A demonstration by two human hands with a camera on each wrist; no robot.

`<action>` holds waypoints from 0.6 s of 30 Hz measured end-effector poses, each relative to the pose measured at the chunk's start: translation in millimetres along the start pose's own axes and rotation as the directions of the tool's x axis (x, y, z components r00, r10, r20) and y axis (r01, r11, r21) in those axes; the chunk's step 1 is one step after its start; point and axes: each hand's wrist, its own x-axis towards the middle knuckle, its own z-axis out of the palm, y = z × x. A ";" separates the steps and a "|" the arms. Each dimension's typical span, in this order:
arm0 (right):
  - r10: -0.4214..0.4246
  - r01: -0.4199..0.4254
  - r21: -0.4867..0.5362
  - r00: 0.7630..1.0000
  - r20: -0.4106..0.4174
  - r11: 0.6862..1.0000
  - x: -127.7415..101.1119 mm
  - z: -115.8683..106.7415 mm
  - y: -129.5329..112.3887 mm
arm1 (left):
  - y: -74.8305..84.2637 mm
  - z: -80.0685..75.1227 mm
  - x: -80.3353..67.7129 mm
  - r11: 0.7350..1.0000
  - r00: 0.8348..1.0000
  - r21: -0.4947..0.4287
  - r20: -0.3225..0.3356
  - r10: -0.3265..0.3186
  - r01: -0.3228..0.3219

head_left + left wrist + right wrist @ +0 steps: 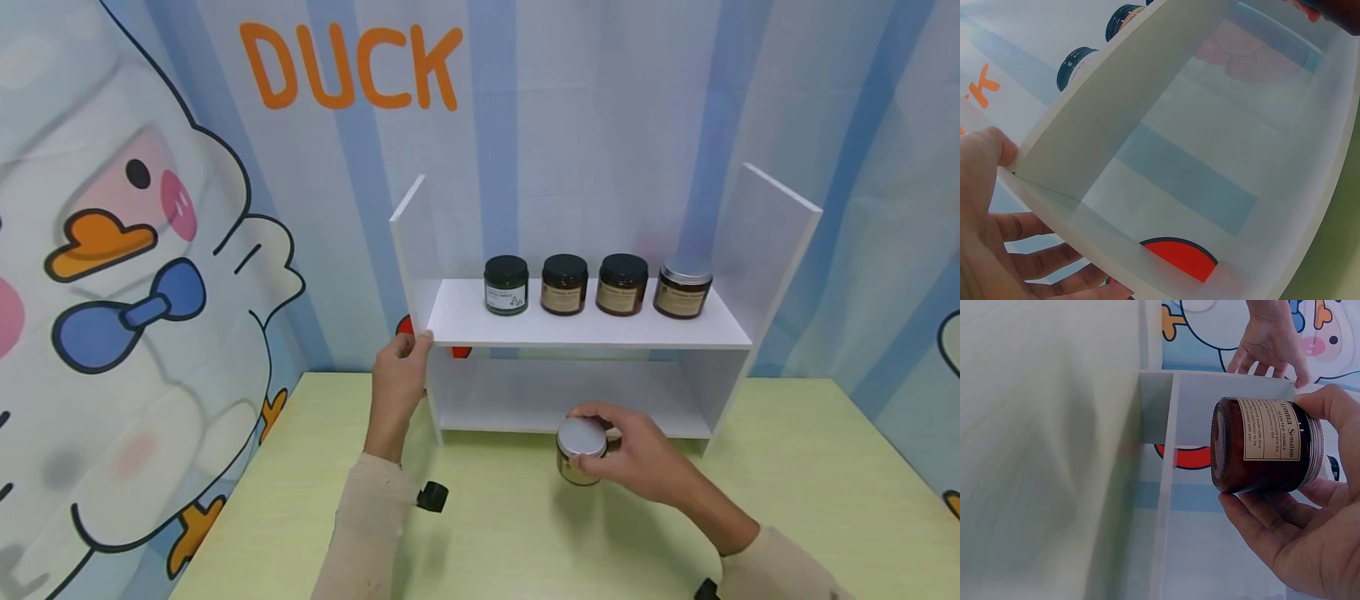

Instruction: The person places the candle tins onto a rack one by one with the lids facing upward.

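The right hand (637, 458) grips a round amber jar (579, 454) with a silver lid, held above the pale green desk (787, 483) before the white shelf (585, 329). The left hand (397, 379) grips the shelf's smooth left panel. Striped cartoon-duck cloth hangs behind.

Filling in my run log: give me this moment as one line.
left hand: grips shelf side panel | right hand: holds silver-lidded jar before lower shelf | upper shelf: four jars

Bright, even light is filling the head view with soft shadows, while both wrist views are looking dimmer, hazier and slightly blurred.
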 end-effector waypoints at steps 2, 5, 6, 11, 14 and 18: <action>-0.015 0.015 0.002 1.000 -0.006 1.000 0.0 -2.0 -1.5 | -0.5 0.0 -0.1 1.000 1.000 -0.002 0.001 -0.001 0.001; -0.031 0.031 0.003 0.999 -0.011 1.000 0.7 -4.8 -5.2 | -0.7 0.2 -0.4 1.000 1.000 -0.005 -0.003 0.002 -0.002; -0.034 0.034 0.001 0.999 -0.012 0.999 1.1 -5.8 -6.6 | -0.6 0.1 -0.7 1.000 1.000 -0.006 -0.002 0.003 -0.003; -0.032 0.031 -0.023 0.999 -0.018 0.999 3.9 -12.2 -14.1 | 0.2 -0.1 -1.3 1.000 1.000 -0.009 -0.002 0.010 -0.010; -0.030 0.029 -0.039 0.999 -0.023 0.999 6.2 -16.8 -18.1 | 0.4 -0.5 -1.6 1.000 1.000 -0.010 0.001 0.012 -0.012; -0.038 0.037 -0.060 0.999 -0.027 0.998 8.9 -21.7 -22.8 | -0.2 -0.6 -1.8 1.000 1.000 -0.013 0.006 0.012 -0.011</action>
